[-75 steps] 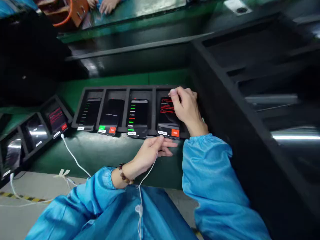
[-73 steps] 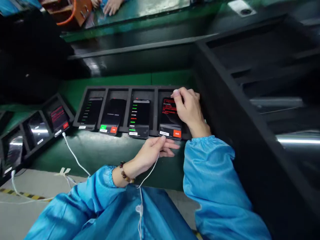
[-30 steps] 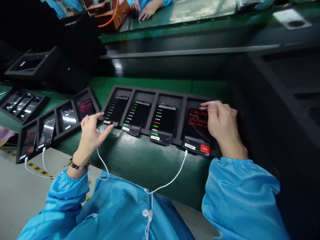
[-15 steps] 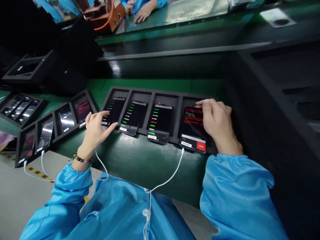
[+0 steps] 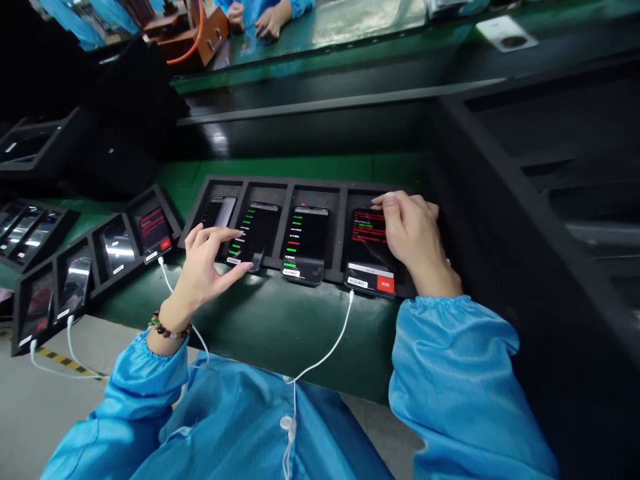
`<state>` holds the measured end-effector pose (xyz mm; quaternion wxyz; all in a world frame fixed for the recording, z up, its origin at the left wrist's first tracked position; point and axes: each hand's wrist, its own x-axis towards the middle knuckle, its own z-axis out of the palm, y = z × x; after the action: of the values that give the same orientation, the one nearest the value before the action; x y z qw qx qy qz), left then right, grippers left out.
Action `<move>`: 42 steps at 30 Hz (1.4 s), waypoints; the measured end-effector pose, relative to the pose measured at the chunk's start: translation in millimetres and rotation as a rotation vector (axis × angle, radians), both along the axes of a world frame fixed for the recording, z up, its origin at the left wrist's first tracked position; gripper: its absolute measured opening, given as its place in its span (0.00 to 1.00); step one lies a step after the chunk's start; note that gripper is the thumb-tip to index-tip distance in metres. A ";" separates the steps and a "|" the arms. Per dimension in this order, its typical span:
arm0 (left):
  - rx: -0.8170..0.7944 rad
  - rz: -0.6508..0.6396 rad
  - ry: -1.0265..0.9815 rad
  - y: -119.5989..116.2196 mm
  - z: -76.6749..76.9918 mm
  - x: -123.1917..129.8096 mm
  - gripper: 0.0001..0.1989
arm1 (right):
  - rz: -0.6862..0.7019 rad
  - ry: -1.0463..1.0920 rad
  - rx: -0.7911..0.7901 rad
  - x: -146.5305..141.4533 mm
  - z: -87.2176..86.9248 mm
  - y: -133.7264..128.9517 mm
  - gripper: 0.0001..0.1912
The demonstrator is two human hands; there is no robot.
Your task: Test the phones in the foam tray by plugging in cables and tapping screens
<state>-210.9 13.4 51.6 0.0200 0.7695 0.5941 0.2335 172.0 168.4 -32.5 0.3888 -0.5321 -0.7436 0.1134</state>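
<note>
My left hand point(image 5: 207, 265) has its thumb and fingers apart, with the index fingertip over the second smartphone point(image 5: 256, 233) from the left in a black foam tray point(image 5: 336, 267). I cannot tell whether it touches the screen. Partly behind that hand is the first smartphone point(image 5: 220, 212), its screen partly pale. A third smartphone point(image 5: 306, 243) shows green, white and red lines. My right hand point(image 5: 415, 233) lies loosely bent over the upper right of the fourth smartphone point(image 5: 370, 250), which has red text and a red button. A white cable point(image 5: 345, 327) is plugged into its lower end.
To the left stands another black tray point(image 5: 103, 283) with several smartphones, some cabled. A tall black foam block point(image 5: 480, 200) rises close on my right. Across the green bench are a co-worker's hands point(image 5: 270, 21) and a wooden box point(image 5: 210, 41).
My left hand has moved right, from the first smartphone to the second. The first smartphone's screen has changed from a text list to a partly pale display. My right hand stays at the fourth smartphone.
</note>
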 end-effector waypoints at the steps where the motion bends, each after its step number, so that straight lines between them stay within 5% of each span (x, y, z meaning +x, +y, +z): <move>1: -0.004 -0.020 -0.001 0.6 3.1 5.2 0.27 | -0.002 0.006 -0.003 -0.4 0.2 0.3 0.33; 10: -0.179 -0.527 0.072 24.3 30.7 93.7 0.34 | -0.022 0.019 -0.030 -4.2 6.0 -1.0 0.32; 14: -0.171 -0.655 0.117 37.9 31.8 122.1 0.35 | -0.030 -0.020 -0.031 -6.4 7.4 -1.0 0.31; 23: -0.203 -0.720 0.094 46.1 7.4 152.4 0.37 | -0.046 -0.056 -0.024 -10.0 10.3 -1.9 0.35; 33: -0.221 -0.671 0.140 65.7 24.0 148.7 0.37 | -0.040 -0.046 -0.042 -10.9 14.5 -4.2 0.35; 42: -0.086 -0.730 -0.030 64.7 1.4 148.8 0.21 | -0.032 -0.047 -0.058 -10.7 15.2 -3.7 0.34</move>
<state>-62.1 78.1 53.0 0.1431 0.9257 0.2895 0.1968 161.3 164.7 -17.3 0.3574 -0.5575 -0.7403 0.1162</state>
